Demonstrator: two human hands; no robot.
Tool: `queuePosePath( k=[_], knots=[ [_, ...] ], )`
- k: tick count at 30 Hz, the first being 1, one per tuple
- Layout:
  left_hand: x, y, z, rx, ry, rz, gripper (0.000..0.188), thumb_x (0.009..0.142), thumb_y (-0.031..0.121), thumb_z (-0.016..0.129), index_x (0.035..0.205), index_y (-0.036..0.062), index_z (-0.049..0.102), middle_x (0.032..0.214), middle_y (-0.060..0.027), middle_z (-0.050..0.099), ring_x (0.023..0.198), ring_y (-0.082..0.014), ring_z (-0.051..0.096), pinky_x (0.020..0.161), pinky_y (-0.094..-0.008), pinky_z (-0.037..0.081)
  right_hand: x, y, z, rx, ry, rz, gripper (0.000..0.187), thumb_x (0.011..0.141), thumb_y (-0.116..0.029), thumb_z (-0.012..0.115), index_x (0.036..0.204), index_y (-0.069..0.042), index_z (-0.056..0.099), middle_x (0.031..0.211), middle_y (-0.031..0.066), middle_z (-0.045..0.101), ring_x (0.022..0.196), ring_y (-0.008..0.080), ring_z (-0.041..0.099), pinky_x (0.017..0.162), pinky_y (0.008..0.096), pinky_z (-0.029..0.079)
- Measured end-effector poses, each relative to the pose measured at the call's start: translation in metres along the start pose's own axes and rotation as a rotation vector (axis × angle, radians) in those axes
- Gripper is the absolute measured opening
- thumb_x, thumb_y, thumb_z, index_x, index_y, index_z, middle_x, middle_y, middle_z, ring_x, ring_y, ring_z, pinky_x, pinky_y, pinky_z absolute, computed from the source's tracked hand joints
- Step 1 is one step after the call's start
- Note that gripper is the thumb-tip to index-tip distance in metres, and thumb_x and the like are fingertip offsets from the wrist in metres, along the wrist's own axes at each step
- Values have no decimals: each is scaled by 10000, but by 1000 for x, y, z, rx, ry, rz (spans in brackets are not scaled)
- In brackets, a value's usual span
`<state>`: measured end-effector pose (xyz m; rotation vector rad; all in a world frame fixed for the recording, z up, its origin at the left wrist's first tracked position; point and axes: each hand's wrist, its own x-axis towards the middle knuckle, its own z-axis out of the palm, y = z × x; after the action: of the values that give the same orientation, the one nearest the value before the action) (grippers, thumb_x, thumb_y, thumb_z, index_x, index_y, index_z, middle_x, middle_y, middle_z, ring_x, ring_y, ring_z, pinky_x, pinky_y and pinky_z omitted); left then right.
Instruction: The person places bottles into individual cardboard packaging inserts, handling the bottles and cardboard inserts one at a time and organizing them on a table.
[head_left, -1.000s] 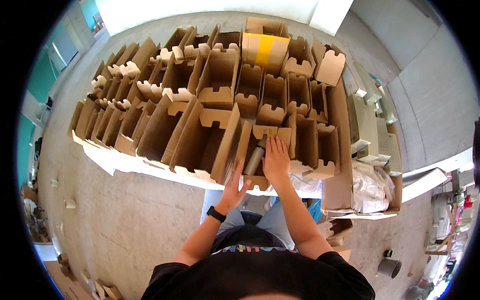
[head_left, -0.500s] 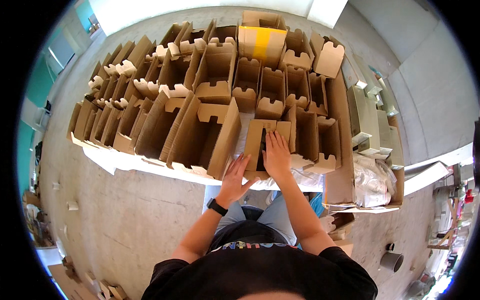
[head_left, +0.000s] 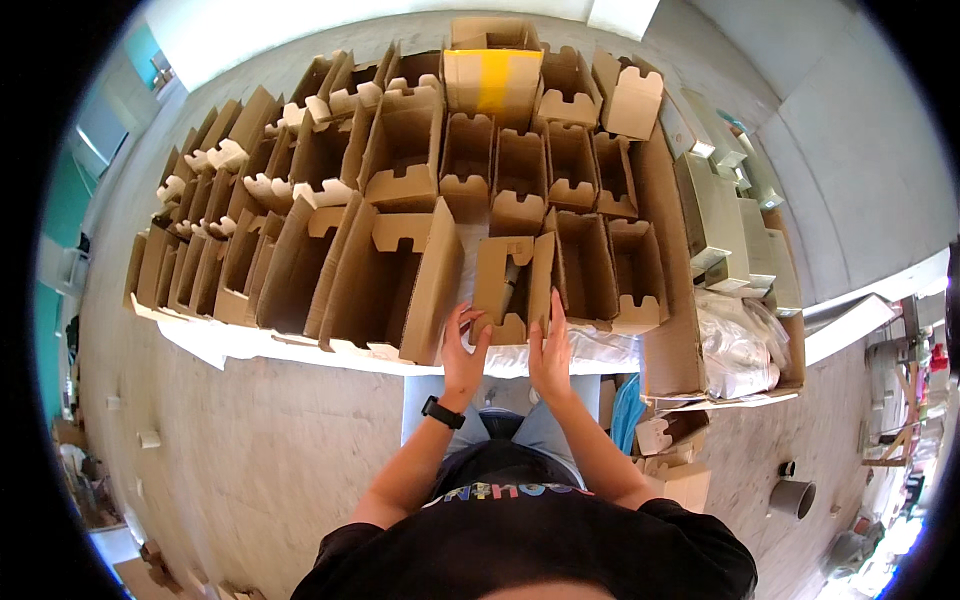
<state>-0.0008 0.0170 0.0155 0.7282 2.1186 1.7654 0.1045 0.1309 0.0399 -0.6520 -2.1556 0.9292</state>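
A small cardboard box point(head_left: 490, 270) stands upright at the near edge of the table, its top open. Inside lies a slim dark and grey object point(head_left: 511, 278) that I cannot make out further. My left hand point(head_left: 463, 352), with a black watch on its wrist, is at the box's near left corner, thumb and fingers apart. Stretched along the near right side of the box are the fingers of my right hand point(head_left: 550, 352). Both hands touch or nearly touch the cardboard without closing round it.
Rows of open cardboard boxes point(head_left: 405, 150) fill the table, a large one point(head_left: 425, 285) close on the left. To the right a big carton point(head_left: 672, 350) holds pale boxes point(head_left: 707, 215) and a clear plastic bag point(head_left: 738, 345). A grey bin point(head_left: 792, 498) stands on the floor.
My right hand has come off the top of the small box to its near right side. My left hand stays by its left corner. The box's top now gapes wider.
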Motion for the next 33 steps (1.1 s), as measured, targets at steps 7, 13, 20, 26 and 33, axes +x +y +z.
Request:
queuePosePath(
  k=[7, 13, 20, 26, 33],
  knots=[
    [2, -4, 12, -25, 136, 148, 513, 848, 6, 657, 1320, 37, 459, 1378, -193, 389, 1241, -329, 466, 985, -407, 465, -16, -8, 0, 126, -132, -45, 547, 948, -78, 539, 1441, 9, 318, 1454, 237, 397, 1323, 428, 413, 1074, 445, 373],
    [-17, 13, 18, 308, 77, 314, 350, 918, 142, 591, 1264, 99, 563, 1416, -198, 371, 1332, -411, 343, 1082, -488, 340, -17, -5, 6, -78, -306, -233, 505, 809, 62, 545, 1310, 17, 497, 1418, 205, 457, 1365, 376, 380, 1114, 510, 319],
    [-20, 10, 12, 676, -138, 398, 584, 812, 348, 712, 1347, 208, 526, 1441, -137, 389, 1385, -447, 245, 1105, -548, 278, 29, -26, -48, 98, -680, 105, 420, 805, 38, 552, 1216, -43, 591, 1193, 208, 626, 1131, 353, 600, 965, 434, 475],
    [-27, -5, 19, 690, 9, 406, 621, 738, 404, 778, 1281, 194, 562, 1407, -94, 425, 1328, -437, 339, 1061, -537, 344, 213, -20, -100, -91, 91, -343, 351, 820, -11, 622, 1170, -9, 602, 1167, 184, 636, 1057, 362, 614, 895, 437, 492],
    [-19, -10, 38, 626, 109, 438, 565, 668, 300, 834, 1166, 169, 600, 1347, -92, 464, 1289, -420, 374, 1033, -515, 388, 415, 67, -138, -1071, -20, -99, 788, 813, -79, 648, 1497, -63, 259, 1583, 128, 179, 1484, 249, 130, 1178, 445, 201]
  ],
)
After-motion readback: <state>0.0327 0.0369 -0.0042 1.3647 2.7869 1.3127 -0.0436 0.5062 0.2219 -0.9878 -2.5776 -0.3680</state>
